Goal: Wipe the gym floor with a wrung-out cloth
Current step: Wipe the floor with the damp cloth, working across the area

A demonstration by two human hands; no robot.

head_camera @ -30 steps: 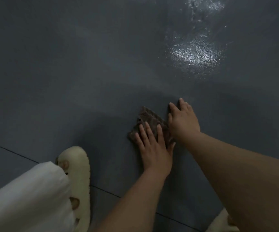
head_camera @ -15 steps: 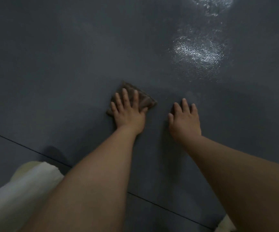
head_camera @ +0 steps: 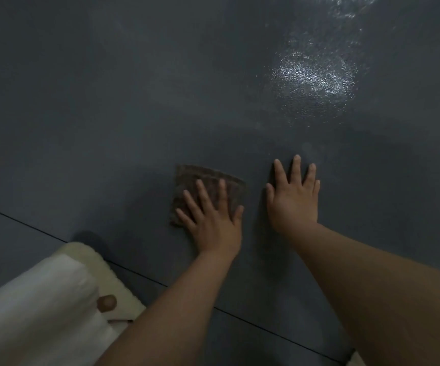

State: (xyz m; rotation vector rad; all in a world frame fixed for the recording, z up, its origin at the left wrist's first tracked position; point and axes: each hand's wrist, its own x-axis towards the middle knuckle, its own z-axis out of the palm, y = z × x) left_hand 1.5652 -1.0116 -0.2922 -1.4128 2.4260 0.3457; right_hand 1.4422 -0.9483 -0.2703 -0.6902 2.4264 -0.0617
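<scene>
Head view looks down at a dark grey gym floor, smooth and matte except for a speckled bright glare patch toward the far right. A thin dark seam runs diagonally across the near part of the floor, from the left edge toward the lower right. At the lower left, a white trouser leg covers most of a cream slip-on shoe with a rounded, soft-looking upper; a round opening in it shows a bit of foot. Nothing lies between the hands and the glare.

A brown cloth lies flat on the floor just beyond the seam, near the middle of the view. It is folded to a rough rectangle with a ribbed or woven texture and slightly uneven edges. The left hand presses flat on its near half, fingers spread wide and straight, not gripping. The right hand rests palm-down on bare floor just beside the cloth, apart from it, fingers also splayed wide. Both forearms are bare.
</scene>
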